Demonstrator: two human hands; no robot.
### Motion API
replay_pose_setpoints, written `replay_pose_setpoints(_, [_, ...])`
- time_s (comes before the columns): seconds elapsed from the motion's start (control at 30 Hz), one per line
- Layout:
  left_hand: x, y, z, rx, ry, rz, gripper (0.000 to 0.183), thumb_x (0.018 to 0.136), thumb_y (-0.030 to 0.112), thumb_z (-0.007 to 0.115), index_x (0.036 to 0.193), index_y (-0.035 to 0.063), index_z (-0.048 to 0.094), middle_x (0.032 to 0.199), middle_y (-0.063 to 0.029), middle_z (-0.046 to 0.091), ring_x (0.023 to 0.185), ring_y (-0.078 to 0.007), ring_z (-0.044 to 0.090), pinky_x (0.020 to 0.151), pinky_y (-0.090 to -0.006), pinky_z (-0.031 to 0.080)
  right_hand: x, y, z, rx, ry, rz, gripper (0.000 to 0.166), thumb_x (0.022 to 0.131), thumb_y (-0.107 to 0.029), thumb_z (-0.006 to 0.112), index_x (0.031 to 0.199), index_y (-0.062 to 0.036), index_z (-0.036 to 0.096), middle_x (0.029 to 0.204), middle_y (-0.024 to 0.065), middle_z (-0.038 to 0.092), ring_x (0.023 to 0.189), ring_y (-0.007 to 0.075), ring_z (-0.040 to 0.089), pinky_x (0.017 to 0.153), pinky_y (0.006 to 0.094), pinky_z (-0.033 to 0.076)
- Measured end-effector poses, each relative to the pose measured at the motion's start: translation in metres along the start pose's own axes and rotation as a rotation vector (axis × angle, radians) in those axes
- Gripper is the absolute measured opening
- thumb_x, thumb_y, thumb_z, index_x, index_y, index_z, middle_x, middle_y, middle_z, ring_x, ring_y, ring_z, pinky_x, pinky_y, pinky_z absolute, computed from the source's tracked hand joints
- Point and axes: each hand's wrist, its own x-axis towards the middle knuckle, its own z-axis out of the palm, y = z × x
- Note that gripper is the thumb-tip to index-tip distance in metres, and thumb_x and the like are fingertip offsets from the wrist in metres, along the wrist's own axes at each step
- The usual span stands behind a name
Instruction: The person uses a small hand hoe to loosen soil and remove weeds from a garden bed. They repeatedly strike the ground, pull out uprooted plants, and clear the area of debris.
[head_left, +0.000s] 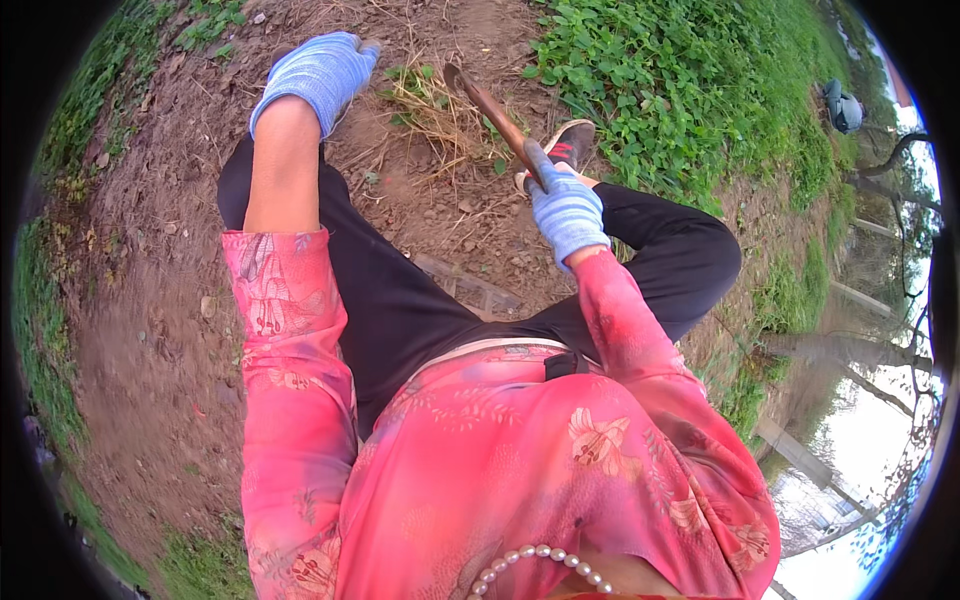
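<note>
My right hand (566, 206), in a blue and white knit glove, grips the wooden handle of a hand tool (495, 112). Its dark far end points away from me, above a clump of dry, pulled-looking grass (442, 112) with some green leaves. That end is seen almost edge-on, so I cannot tell its exact kind. My left hand (319, 79), gloved in the same knit, is beyond my left knee with its back towards me. Its fingers are mostly hidden, and whether it holds something cannot be seen. Bare brown soil (405, 195) lies between my legs.
Dense leafy green plants (637, 82) grow at the far right, close to my right shoe (574, 142). A flat, slatted piece (469, 281) lies on the soil before me. Farther off at the right are a crouching person (844, 109) and tree trunks (840, 349).
</note>
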Motion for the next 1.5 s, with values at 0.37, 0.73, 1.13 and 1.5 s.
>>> replay_pose_setpoints(0.37, [-0.013, -0.004, -0.003, 0.387, 0.079, 0.265, 0.037, 0.081, 0.016, 0.062, 0.114, 0.0013, 0.052, 0.105, -0.0194, 0.058, 0.101, -0.0345, 0.057, 0.084, -0.0403, 0.048, 0.107, -0.093, 0.037, -0.231, -0.147, -0.225, 0.056, 0.088, -0.003, 0.042, 0.137, -0.0288, 0.033, 0.102, 0.0233, 0.059, 0.087, 0.0359, 0.063, 0.071, 0.0447, 0.053])
replay_pose_setpoints(0.73, [-0.03, 0.032, -0.024, -0.106, 0.117, -0.132, 0.048, 0.09, 0.041, 0.04, 0.101, 0.0016, 0.066, 0.109, -0.0203, 0.061, 0.104, -0.0344, 0.057, 0.09, -0.0421, 0.045, -0.019, -0.077, 0.041, -0.242, -0.234, 0.036, 0.05, 0.097, -0.037, 0.028, 0.104, -0.0024, 0.063, 0.092, 0.0219, 0.065, 0.087, 0.0371, 0.063, 0.076, 0.0458, 0.049])
replay_pose_setpoints(1.13, [-0.029, 0.028, 0.01, -0.013, 0.159, 0.092, 0.048, 0.092, 0.036, 0.033, 0.098, 0.0008, 0.065, 0.105, -0.0216, 0.062, 0.101, -0.036, 0.058, 0.089, -0.0431, 0.044, -0.117, -0.068, -0.043, -0.314, -0.286, 0.086, 0.055, 0.081, -0.013, 0.053, 0.132, -0.0292, 0.044, 0.084, 0.0185, 0.065, 0.076, 0.0344, 0.063, 0.068, 0.045, 0.048])
replay_pose_setpoints(1.5, [0.0, 0.007, 0.029, -0.098, 0.484, 0.039, 0.039, 0.09, 0.03, 0.04, 0.091, 0.0002, 0.065, 0.099, -0.0222, 0.063, 0.096, -0.0352, 0.059, 0.085, -0.0435, 0.045, -0.153, -0.094, -0.181, 0.84, 0.391, 0.162, 0.05, 0.085, -0.009, 0.06, 0.133, -0.0137, 0.047, 0.069, 0.0003, 0.059, 0.048, 0.0015, 0.045, 0.042, 0.0158, 0.034])
